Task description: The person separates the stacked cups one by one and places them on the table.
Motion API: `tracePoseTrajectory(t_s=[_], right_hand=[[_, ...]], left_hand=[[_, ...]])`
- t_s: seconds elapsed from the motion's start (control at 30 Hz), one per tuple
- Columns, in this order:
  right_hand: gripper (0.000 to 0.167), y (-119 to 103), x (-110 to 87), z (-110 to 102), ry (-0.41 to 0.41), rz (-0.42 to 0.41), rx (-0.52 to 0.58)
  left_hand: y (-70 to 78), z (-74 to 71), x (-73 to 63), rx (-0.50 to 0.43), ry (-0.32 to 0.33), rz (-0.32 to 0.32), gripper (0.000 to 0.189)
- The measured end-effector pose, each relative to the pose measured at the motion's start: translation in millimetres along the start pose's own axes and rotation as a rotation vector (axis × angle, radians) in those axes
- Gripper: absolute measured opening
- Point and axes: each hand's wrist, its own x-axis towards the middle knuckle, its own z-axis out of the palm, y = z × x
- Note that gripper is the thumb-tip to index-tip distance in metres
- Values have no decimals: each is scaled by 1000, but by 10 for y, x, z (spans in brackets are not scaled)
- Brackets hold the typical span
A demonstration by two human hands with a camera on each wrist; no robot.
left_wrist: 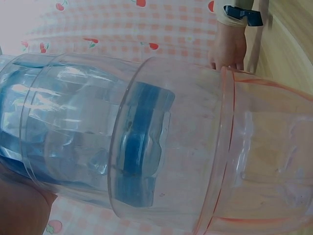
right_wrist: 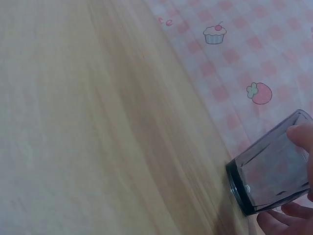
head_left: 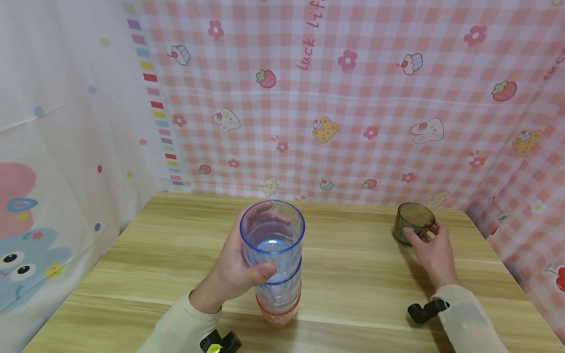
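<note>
A tall stack of nested clear tumblers rises near the front middle of the table, with a blue-rimmed tumbler (head_left: 289,240) on top and a red-rimmed tumbler (head_left: 279,319) at the bottom. My left hand (head_left: 234,269) grips the upper part of the stack, thumb on the near side and fingers behind it. In the left wrist view, a colourless tumbler (left_wrist: 190,142) sits between the blue part and the orange-tinted one. At the back right, my right hand (head_left: 434,255) holds a smoky dark tumbler (head_left: 403,225) by its side. The right wrist view shows its thick base (right_wrist: 239,188) close over the wood.
The wood-grain table (head_left: 176,245) ends at a pink checked cloth (head_left: 375,98) hanging behind it and along the right. A white patterned cloth (head_left: 66,137) hangs on the left. Each sleeve carries a black wrist camera (head_left: 423,312).
</note>
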Motion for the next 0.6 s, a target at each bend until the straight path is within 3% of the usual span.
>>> tracePoseTrajectory(t_s=[0.33, 0.6], right_hand=[[100, -4, -32, -24, 8, 8, -6], [101, -31, -172, -154, -23, -4, -14]], left_hand=[[1, -1, 0, 6, 2, -3, 85], [-3, -3, -2, 12, 5, 0, 85]])
